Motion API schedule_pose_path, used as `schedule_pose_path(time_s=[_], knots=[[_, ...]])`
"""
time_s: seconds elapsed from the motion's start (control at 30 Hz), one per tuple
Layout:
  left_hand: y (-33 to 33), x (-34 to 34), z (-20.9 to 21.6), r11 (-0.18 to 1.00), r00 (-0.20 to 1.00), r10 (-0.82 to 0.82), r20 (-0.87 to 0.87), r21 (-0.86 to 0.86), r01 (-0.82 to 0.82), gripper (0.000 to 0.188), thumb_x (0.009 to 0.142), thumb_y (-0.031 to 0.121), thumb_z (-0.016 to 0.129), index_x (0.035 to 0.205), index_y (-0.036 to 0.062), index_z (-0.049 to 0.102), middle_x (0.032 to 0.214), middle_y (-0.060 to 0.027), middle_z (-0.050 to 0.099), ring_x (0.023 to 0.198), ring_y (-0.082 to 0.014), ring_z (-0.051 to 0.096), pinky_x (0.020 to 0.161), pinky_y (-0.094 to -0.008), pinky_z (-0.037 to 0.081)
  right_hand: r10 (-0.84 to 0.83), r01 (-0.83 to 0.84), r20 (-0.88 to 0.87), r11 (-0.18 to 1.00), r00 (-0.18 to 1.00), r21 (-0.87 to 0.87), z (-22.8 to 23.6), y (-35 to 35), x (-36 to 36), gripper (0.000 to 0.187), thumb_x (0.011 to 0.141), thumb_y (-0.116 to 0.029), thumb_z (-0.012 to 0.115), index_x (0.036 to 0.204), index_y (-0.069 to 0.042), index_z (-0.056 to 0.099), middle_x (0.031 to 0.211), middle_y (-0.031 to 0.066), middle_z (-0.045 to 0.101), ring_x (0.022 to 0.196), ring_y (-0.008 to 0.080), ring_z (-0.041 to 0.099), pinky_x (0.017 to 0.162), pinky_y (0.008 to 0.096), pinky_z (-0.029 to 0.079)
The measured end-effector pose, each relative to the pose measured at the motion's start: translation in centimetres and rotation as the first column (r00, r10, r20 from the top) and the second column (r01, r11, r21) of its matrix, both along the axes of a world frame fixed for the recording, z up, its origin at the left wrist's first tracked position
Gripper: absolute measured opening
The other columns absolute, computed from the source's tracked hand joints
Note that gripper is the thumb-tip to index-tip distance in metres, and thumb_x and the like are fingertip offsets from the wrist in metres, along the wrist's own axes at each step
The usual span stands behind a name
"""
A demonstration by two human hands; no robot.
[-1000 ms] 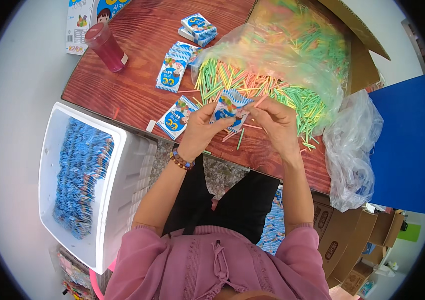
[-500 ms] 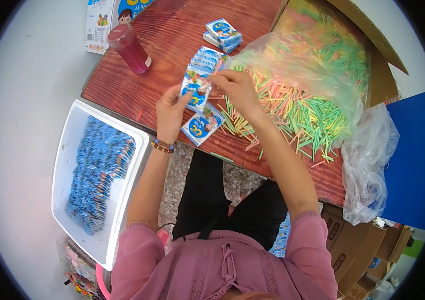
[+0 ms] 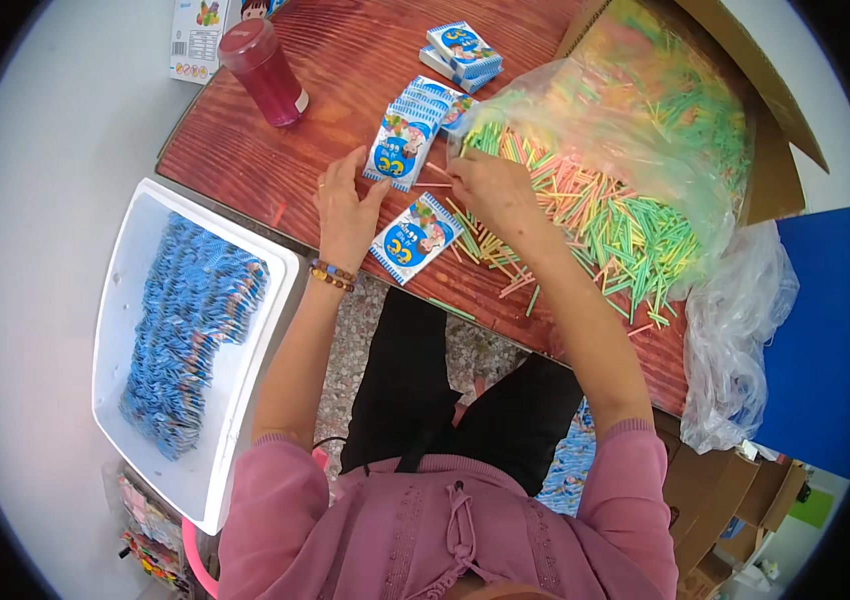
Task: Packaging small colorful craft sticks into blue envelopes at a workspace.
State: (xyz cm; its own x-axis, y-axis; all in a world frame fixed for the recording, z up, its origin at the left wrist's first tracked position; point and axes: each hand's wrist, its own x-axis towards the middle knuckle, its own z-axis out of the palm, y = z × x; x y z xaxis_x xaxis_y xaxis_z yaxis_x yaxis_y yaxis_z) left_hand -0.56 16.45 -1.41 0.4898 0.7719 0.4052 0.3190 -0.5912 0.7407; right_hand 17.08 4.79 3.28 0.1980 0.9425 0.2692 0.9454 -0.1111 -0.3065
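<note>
A fanned row of blue-and-white packets (image 3: 400, 150) lies on the table, overlapping one another. My left hand (image 3: 347, 215) rests at the left edge of the front packet, thumb and fingers apart, the thumb by its lower end. Just below lies a single packet (image 3: 413, 240). My right hand (image 3: 500, 195) is at the left edge of a heap of short pastel sticks (image 3: 635, 235), its fingers bent together. Pink sticks lie by its fingertips; whatever is between them is hidden by the hand.
A clear plastic bag (image 3: 555, 105) of sticks spills from a cardboard box (image 3: 760, 80). Small packet stacks (image 3: 460, 50) and a pink-red bottle (image 3: 267, 75) stand farther back. At left, a white tub (image 3: 290, 275) holds many blue packets. Crumpled plastic (image 3: 735, 340) hangs at right.
My right hand has left the fanned packets and moved right to the stick heap. My left hand has loosened its hold on the front packet. The whole view has shifted slightly.
</note>
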Motion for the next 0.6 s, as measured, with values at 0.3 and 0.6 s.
schedule_pose_path(time_s=[0.3,0.6], knots=[[-6.0,-2.3,1.5,0.997,0.892,0.021,-0.451,0.076,0.015,0.035,0.071,0.022,0.077,0.1,0.0132,0.06,0.099,-0.0049,0.054,0.1,-0.0263,0.048,0.085,-0.0452,0.032,0.001,0.021,0.122,0.984,0.993,-0.176,-2.0,0.6,0.4,0.01,0.08,-0.008,0.056,0.082,-0.001,0.062,0.086,0.0162,0.063,0.08,0.0332,0.065,0.067,0.0444,0.054],[-4.8,-2.5,0.6,0.996,0.996,-0.08,-0.05,-0.035,0.079,0.022,0.079,0.004,0.071,0.096,0.0003,0.058,0.077,-0.0086,0.066,0.069,-0.0136,0.062,0.062,-0.0263,0.048,-0.287,0.257,-0.134,0.944,0.949,-0.205,1.6,-9.1,4.1,0.013,0.079,-0.012,0.061,0.081,0.0,0.061,0.08,0.0185,0.064,0.078,0.0353,0.063,0.069,0.0429,0.048]])
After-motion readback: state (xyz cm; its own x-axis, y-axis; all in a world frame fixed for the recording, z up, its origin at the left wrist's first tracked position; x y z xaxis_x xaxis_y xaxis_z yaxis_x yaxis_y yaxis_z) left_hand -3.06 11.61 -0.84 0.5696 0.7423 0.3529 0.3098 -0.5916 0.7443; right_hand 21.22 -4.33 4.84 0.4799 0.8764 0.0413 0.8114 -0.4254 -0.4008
